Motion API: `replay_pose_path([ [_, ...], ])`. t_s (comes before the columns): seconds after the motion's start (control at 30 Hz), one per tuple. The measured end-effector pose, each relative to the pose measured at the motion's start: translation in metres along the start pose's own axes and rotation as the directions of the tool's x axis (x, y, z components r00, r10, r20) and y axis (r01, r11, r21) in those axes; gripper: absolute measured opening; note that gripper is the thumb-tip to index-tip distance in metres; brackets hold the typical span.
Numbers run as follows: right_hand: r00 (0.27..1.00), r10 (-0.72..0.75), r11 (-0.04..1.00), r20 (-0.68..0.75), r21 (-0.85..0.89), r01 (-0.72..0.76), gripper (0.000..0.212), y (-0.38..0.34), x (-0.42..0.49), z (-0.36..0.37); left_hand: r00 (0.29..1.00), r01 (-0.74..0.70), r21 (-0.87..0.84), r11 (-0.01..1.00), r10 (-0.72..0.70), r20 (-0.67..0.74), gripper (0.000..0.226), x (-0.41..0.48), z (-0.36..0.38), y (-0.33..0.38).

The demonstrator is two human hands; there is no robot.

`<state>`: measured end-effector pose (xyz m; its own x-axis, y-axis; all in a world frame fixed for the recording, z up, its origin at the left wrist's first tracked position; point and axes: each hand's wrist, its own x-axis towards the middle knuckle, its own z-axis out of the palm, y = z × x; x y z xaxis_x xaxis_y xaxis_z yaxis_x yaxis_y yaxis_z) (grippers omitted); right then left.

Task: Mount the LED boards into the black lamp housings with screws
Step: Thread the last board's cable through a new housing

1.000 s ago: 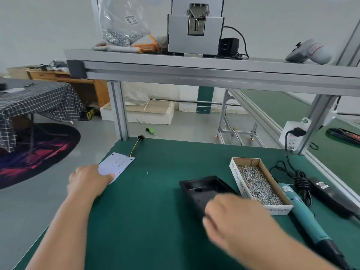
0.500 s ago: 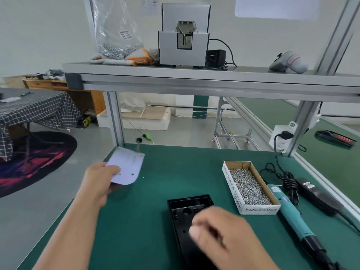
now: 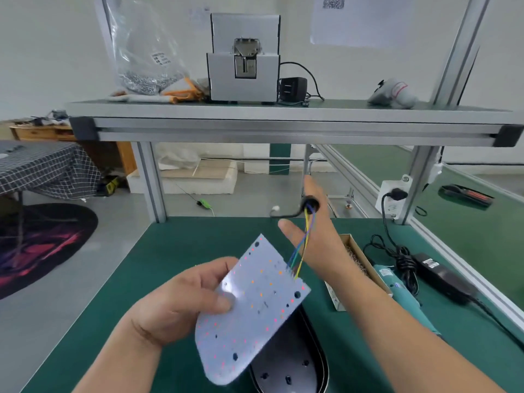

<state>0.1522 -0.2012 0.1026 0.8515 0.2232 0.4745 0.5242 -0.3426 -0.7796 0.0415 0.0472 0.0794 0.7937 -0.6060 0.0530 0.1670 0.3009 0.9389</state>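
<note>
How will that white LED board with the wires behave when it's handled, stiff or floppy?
Probably stiff: the LED board looks flat though the left hand pinches only one edge. Likely light, held that way at a tilt. Its coloured wires look floppy, curving up to the black cable end by the right hand.

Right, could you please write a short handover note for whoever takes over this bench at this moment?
Left hand: grips the LED board, thumb on its face, tilted above the black housing on the green table.
Right hand: open, fingers straight, at the board's coloured wires and black cable.
Screw box and teal screwdriver lie to the right, neither in a hand.
Done: board is in hand over the housing.
Left: seat the board, route the cable, drive the screws.
</note>
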Motion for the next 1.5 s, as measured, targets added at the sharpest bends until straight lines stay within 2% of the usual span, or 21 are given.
replay_pose_path([
  [0.07, 0.994, -0.114, 0.988, 0.003, 0.101, 0.113, 0.051, -0.004, -0.003, 0.008, 0.999, -0.003, -0.011, 1.0, 0.003, 0.032, 0.044, 0.001, 0.001, -0.002],
  [0.13, 0.993, -0.114, 0.991, 0.007, 0.075, 0.114, 0.02, -0.006, -0.012, 0.014, 0.993, -0.115, -0.05, 0.992, 0.116, 0.025, 0.03, 0.003, 0.003, -0.002],
  [0.27, 0.965, -0.228, 0.959, 0.129, -0.145, 0.245, 0.026, -0.019, -0.035, 0.021, 0.905, -0.362, -0.092, 0.927, 0.327, -0.271, 0.031, 0.015, 0.011, 0.003],
  [0.37, 0.89, -0.283, 0.796, 0.358, -0.43, 0.426, 0.02, -0.03, -0.04, 0.018, 0.878, -0.327, 0.025, 0.945, 0.313, -0.363, 0.041, 0.022, 0.013, -0.005],
  [0.47, 0.807, -0.237, 0.737, 0.541, -0.441, 0.512, 0.01, -0.04, -0.045, 0.02, 0.861, -0.275, 0.131, 0.952, 0.305, -0.408, 0.038, 0.027, 0.021, -0.006],
  [0.6, 0.937, -0.168, 0.74, 0.306, -0.589, 0.325, 0.021, -0.019, -0.04, 0.01, 0.718, -0.5, 0.083, 0.862, 0.466, -0.517, 0.02, 0.011, 0.007, 0.015],
  [0.63, 0.962, -0.156, 0.734, 0.223, -0.625, 0.264, 0.02, -0.009, -0.036, 0.0, 0.748, -0.568, -0.059, 0.821, 0.485, -0.454, 0.023, 0.0, -0.002, 0.023],
  [0.7, 0.99, -0.139, 0.738, 0.04, -0.663, 0.13, 0.015, 0.012, -0.029, -0.025, 0.837, -0.547, -0.456, 0.702, 0.469, -0.282, 0.034, -0.023, -0.018, 0.037],
  [0.77, 0.995, -0.03, 0.761, -0.097, -0.647, -0.04, 0.012, 0.03, -0.023, -0.053, 0.872, -0.482, -0.605, 0.634, 0.412, -0.263, 0.054, -0.037, -0.035, 0.04],
  [0.83, 0.979, 0.138, 0.819, -0.153, -0.539, -0.2, 0.008, 0.042, -0.022, -0.069, 0.891, -0.441, -0.599, 0.669, 0.407, -0.202, 0.058, -0.041, -0.047, 0.036],
  [0.87, 0.96, 0.218, 0.862, -0.176, -0.426, -0.274, 0.008, 0.046, -0.023, -0.073, 0.9, -0.426, -0.569, 0.703, 0.394, -0.186, 0.047, -0.039, -0.046, 0.035],
  [0.93, 0.914, 0.319, 0.92, -0.25, -0.149, -0.362, 0.014, 0.051, -0.03, -0.079, 0.908, -0.404, -0.403, 0.821, 0.308, -0.282, 0.022, -0.028, -0.041, 0.027],
  [1.0, 0.891, 0.36, 0.929, -0.275, 0.198, -0.314, 0.018, 0.053, -0.037, -0.08, 0.84, -0.339, -0.111, 0.934, 0.248, -0.483, 0.045, -0.012, -0.034, 0.015],
  [1.07, 0.935, 0.306, 0.826, -0.181, 0.538, -0.167, 0.024, 0.045, -0.043, -0.075, 0.81, -0.28, -0.048, 0.959, 0.209, -0.548, 0.051, 0.009, -0.015, 0.005],
  [1.13, 0.98, 0.188, 0.67, -0.069, 0.738, -0.077, 0.033, 0.032, -0.052, -0.065, 0.834, -0.231, -0.071, 0.97, 0.16, -0.529, 0.038, 0.026, 0.005, -0.003],
  [1.2, 0.985, 0.171, 0.517, 0.031, 0.848, -0.116, 0.045, 0.02, -0.057, -0.055, 0.862, -0.197, -0.091, 0.976, 0.128, -0.491, 0.033, 0.037, 0.021, -0.01],
  [1.23, 0.978, 0.195, 0.501, 0.068, 0.851, -0.159, 0.047, 0.016, -0.059, -0.051, 0.869, -0.191, -0.101, 0.976, 0.12, -0.481, 0.032, 0.041, 0.025, -0.015],
  [1.27, 0.971, 0.224, 0.558, 0.08, 0.807, -0.195, 0.043, 0.013, -0.06, -0.047, 0.867, -0.195, -0.11, 0.975, 0.119, -0.484, 0.032, 0.044, 0.028, -0.017],
  [1.33, 0.968, 0.242, 0.79, 0.058, 0.567, -0.232, 0.013, 0.006, -0.064, -0.038, 0.828, -0.21, -0.116, 0.971, 0.114, -0.549, 0.038, 0.046, 0.031, -0.018],
  [1.43, 0.937, 0.236, 0.924, 0.258, 0.24, -0.299, 0.03, 0.003, -0.073, -0.029, 0.707, -0.282, -0.195, 0.939, 0.066, -0.704, 0.039, 0.043, 0.024, -0.024],
  [1.5, 0.895, 0.238, 0.97, 0.378, -0.051, -0.237, 0.037, -0.001, -0.077, -0.029, 0.602, -0.31, -0.201, 0.929, 0.029, -0.798, 0.028, 0.038, 0.022, -0.031],
])
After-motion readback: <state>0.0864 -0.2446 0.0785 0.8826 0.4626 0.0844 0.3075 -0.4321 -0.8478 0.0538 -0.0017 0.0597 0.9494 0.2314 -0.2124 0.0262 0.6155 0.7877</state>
